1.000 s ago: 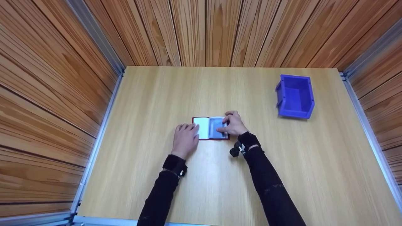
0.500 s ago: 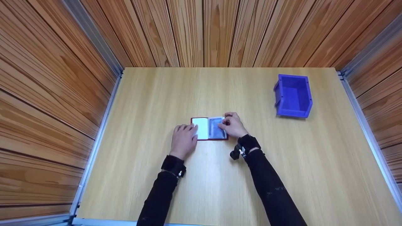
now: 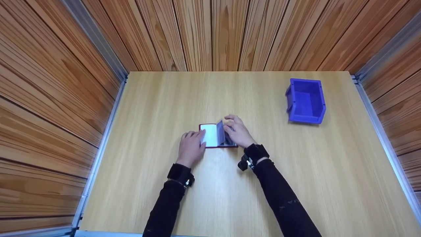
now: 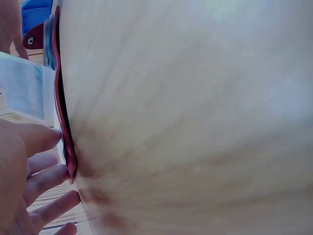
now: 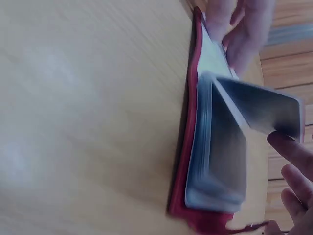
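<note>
**Clear leaf (image 5: 264, 110) of a red card holder (image 3: 209, 135) stood up at the fingers of the right hand (image 3: 240, 132)**

The card holder is laid open on the table (image 3: 131, 177), between the fingers of the two hands. Its pale inner cover is overlapped at the outer edge by the fingers of the left hand (image 3: 190, 148), which are rested there. In the left wrist view these fingers are seen spread apart, with the thumb reaching over the inner side and other fingertips set close to the cover's red edge.

At the right hand, the leaf is tilted up from the spine and touched near its free edge by one fingertip. The other fingers are held apart from one another, and nothing is seen clamped between them. Motion blur is present in the right wrist view, so a light contact elsewhere may be missed. Beside those fingers, the remaining stack of leaves (image 5: 227, 161) is left lying on the red cover. A red tab with a metal snap (image 4: 32, 40) is shown projecting from the holder's edge on the side nearest the right fingers.

Well apart from the right fingers, farther out and to their right, a blue bin (image 3: 305, 118) is stood on the table. Both forearms are covered by black sleeves (image 3: 166, 205).
</note>
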The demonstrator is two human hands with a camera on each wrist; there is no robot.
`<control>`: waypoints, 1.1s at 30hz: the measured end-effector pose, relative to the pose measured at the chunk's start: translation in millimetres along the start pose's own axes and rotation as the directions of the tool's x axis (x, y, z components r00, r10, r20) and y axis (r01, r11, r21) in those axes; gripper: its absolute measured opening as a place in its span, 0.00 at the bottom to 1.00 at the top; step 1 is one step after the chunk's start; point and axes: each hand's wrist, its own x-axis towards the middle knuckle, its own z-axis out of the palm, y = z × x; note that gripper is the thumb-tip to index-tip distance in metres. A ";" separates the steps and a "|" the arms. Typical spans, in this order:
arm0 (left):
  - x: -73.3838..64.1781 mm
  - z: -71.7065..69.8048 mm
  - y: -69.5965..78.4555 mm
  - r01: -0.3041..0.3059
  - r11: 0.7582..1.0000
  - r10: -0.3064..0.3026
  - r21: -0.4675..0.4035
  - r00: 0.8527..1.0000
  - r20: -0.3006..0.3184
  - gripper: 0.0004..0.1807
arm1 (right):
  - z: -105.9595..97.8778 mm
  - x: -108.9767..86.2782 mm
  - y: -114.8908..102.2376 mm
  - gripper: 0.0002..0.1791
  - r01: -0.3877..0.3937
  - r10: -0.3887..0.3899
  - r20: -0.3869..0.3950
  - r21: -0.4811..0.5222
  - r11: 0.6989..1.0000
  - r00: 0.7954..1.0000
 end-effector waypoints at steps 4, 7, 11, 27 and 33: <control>0.3 0.1 -0.6 0.032 0.999 -0.032 -0.033 0.999 0.000 0.36 | 5.9 1.1 -0.3 0.15 0.033 -0.032 0.019 -0.047 0.998 0.999; 0.4 0.6 -1.5 0.046 0.997 -0.047 -0.065 0.999 -0.010 0.38 | 8.3 0.8 0.1 0.16 0.064 -0.060 0.042 -0.089 0.994 0.997; 0.0 -0.2 -3.5 0.036 0.991 -0.042 -0.126 0.998 -0.047 0.34 | 12.7 0.2 0.5 0.18 0.102 -0.091 0.073 -0.147 0.984 0.993; 0.4 2.3 -1.0 -0.001 1.000 0.000 -0.015 1.000 -0.022 0.28 | 25.4 -3.5 3.9 0.20 0.127 -0.080 0.163 -0.308 0.943 0.983; 1.1 1.9 -1.2 -0.003 1.000 0.003 0.019 1.000 -0.015 0.27 | 21.0 -3.7 6.6 0.24 0.123 -0.082 0.140 -0.321 0.939 0.987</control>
